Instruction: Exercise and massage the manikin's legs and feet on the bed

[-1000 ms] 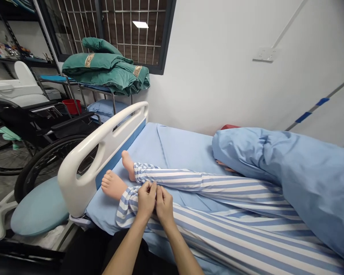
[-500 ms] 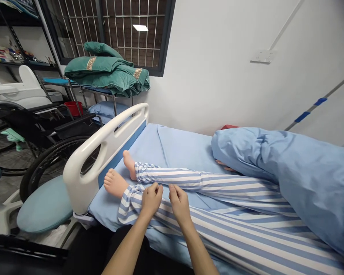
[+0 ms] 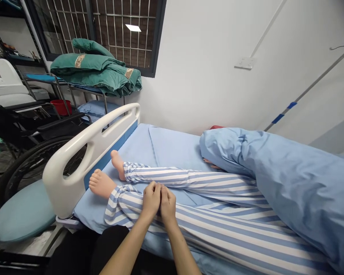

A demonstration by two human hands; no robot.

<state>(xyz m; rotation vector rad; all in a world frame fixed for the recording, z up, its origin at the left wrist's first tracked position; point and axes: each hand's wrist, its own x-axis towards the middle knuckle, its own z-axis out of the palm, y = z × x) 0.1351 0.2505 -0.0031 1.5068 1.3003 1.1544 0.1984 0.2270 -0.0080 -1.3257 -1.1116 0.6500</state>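
Your left hand (image 3: 151, 200) and your right hand (image 3: 167, 204) are close together, side by side. Your fingertips (image 3: 158, 188) touch each other, so your hands make a narrow shape, not a wide one. They are on the blue and white striped pajama pants (image 3: 212, 233) of a life-size doll (image 3: 101, 184). You may be pinching the cloth, but I cannot tell from here.

The doll lies on its back on a bed, and your hands are on its near leg, down by the ankle. Its two bare feet (image 3: 117, 164) point up near the end of the bed. A light blue sheet (image 3: 172, 149) covers the bed. A blue blanket (image 3: 292, 183) covers the top part of the doll.

A white bed end (image 3: 63, 191) stands just past the feet. Past it is a black wheelchair (image 3: 40, 160). A green quilt (image 3: 94, 72) is piled on a metal cart (image 3: 57, 88) by the barred window (image 3: 123, 34). Your black pants (image 3: 109, 244) show at the bottom.
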